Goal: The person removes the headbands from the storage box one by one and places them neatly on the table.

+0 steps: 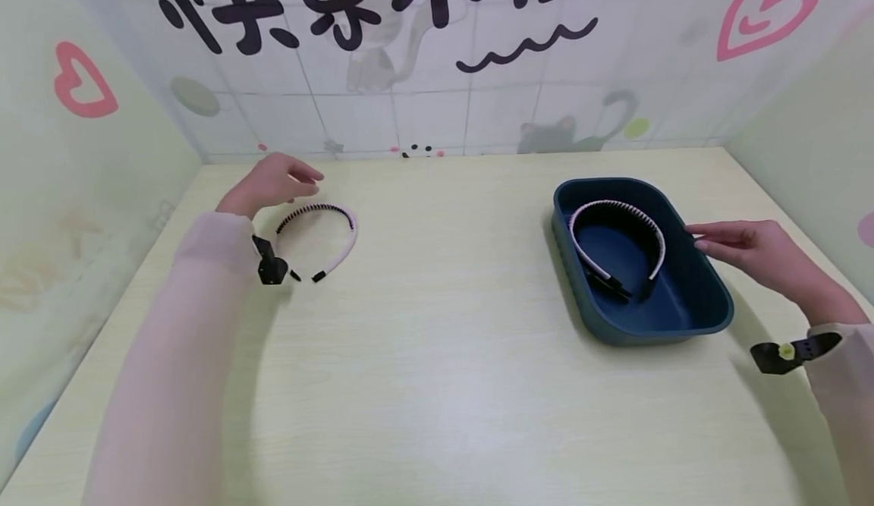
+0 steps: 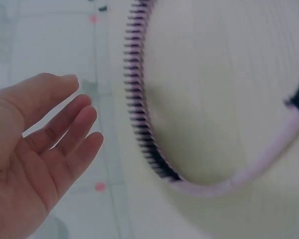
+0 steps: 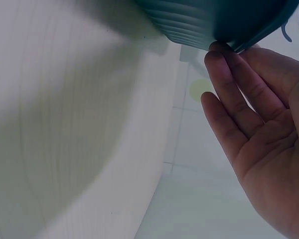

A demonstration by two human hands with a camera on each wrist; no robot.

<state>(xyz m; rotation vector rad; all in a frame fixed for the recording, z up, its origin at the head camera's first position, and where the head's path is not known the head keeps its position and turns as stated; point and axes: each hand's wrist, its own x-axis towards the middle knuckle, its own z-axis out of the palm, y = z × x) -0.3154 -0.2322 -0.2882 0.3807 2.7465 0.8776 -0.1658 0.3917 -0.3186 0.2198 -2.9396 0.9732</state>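
My left hand (image 1: 273, 181) hovers just behind a pale pink headband (image 1: 351, 240) that lies on the table at the left. Its fingers are relaxed and hold nothing; in the left wrist view they stand apart from the headband's dark toothed inner side (image 2: 139, 107). At the right, my right hand (image 1: 758, 252) pinches the right rim of a dark blue plastic bin (image 1: 713, 305) between thumb and fingertips. From the right wrist view, the fingers meet at the bin's edge (image 3: 199, 30). Inside the bin a second pink headband (image 1: 617, 205) with black ends leans against the left wall.
The pale wooden table (image 1: 437, 339) runs back to a white printed cloth (image 1: 423, 111) with large black characters. Similar printed cloth hangs at the left side (image 1: 68, 172) and right side. Black camera mounts sit on both wrists.
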